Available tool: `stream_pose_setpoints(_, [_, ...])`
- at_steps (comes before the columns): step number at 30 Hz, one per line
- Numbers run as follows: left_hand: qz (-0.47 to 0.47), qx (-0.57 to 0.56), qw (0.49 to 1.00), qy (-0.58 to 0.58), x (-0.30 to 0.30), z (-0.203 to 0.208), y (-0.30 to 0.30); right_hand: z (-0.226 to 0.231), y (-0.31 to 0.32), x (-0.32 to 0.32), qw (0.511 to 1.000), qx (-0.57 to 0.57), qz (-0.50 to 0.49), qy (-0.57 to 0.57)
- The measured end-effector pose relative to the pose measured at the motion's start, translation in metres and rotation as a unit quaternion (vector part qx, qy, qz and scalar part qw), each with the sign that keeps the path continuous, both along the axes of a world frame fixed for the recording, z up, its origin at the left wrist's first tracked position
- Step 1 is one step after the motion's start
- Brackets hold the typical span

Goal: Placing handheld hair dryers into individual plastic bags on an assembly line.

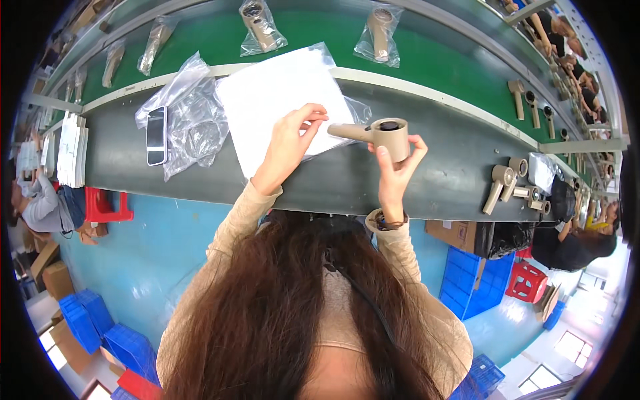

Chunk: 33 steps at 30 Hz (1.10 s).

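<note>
Long brown hair (300,313) fills the near foreground, and past it both beige-sleeved forearms reach up over the dark grey tabletop (433,173). Right hand (395,167) has its fingers (381,159) closed around the round head of a beige plastic hair dryer (380,133), held just above the tabletop with its handle running leftward toward the left hand (290,143), whose fingers pinch the edge of a clear plastic bag over a white sheet (280,100). Farther off lie crumpled clear bags (190,120), a black phone (156,135) and bagged dryers (380,33) on the green belt (453,73).
</note>
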State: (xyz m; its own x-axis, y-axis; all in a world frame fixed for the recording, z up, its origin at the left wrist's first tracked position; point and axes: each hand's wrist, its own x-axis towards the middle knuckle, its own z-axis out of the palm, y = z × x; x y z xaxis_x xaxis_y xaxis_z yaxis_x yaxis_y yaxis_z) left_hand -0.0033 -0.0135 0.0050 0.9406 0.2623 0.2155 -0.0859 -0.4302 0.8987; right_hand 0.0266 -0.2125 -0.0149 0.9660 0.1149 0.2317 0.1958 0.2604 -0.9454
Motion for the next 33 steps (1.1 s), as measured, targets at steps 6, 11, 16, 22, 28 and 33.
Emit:
stream_pose_setpoints(6, [0.035, -0.082, 0.996, -0.011, 0.003, 0.001, -0.001, -0.001, 0.009, -0.01, 0.998, 0.057, -0.015, 0.014])
stream_pose_setpoints(11, [-0.007, -0.159, 0.987, -0.009, 0.009, 0.01, -0.012, 0.002, 0.031, -0.014, 0.993, 0.098, -0.055, 0.024])
stream_pose_setpoints(16, [-0.004, -0.303, 0.953, -0.018, 0.003, 0.0, -0.02, -0.004, 0.047, -0.022, 0.999, 0.006, -0.046, -0.004])
stream_pose_setpoints(22, [-0.012, -0.295, 0.953, -0.06, -0.007, 0.03, -0.007, 0.038, 0.042, -0.015, 0.955, -0.235, -0.043, -0.173])
stream_pose_setpoints(28, [0.069, -0.111, 0.983, -0.132, 0.006, 0.048, -0.01, 0.061, 0.048, 0.0, 0.891, -0.373, -0.015, -0.259])
stream_pose_setpoints(33, [0.081, 0.03, 0.985, -0.151, 0.013, 0.041, -0.003, 0.051, 0.066, 0.02, 0.858, -0.432, -0.021, -0.279])
